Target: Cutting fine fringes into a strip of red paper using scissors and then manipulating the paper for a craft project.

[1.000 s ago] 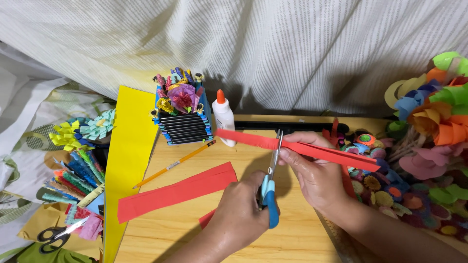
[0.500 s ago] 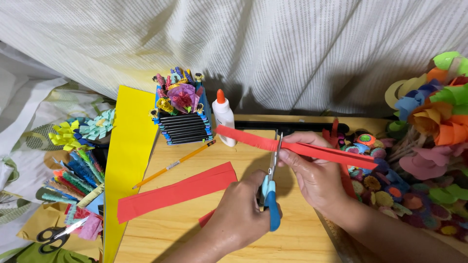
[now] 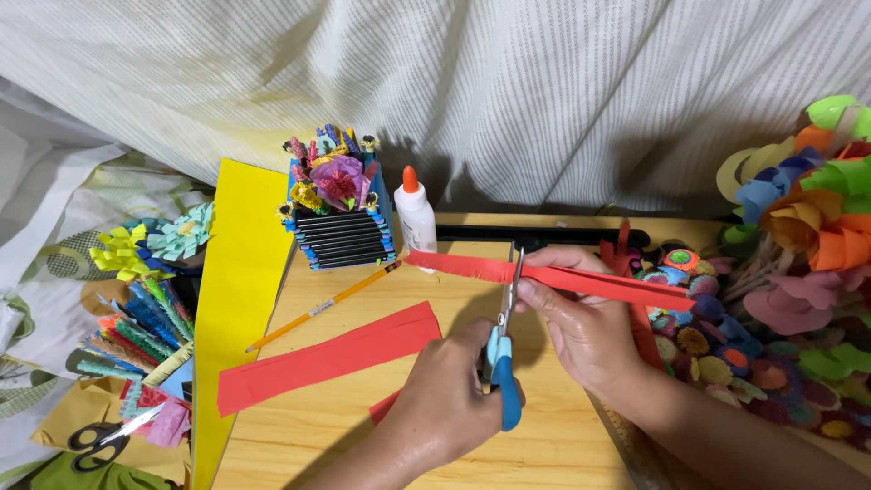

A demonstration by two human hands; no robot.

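Your left hand: closed on blue scissors, blades at 12 o'clock. Your right hand: pinching red strip taut for fringing. Glue at 11.

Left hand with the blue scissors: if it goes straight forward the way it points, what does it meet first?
The left hand points its blue scissors up and away, so it would probably meet the red paper strip held by the right hand first. The blades already reach it. Beyond lies a black bar, though depth is unclear.
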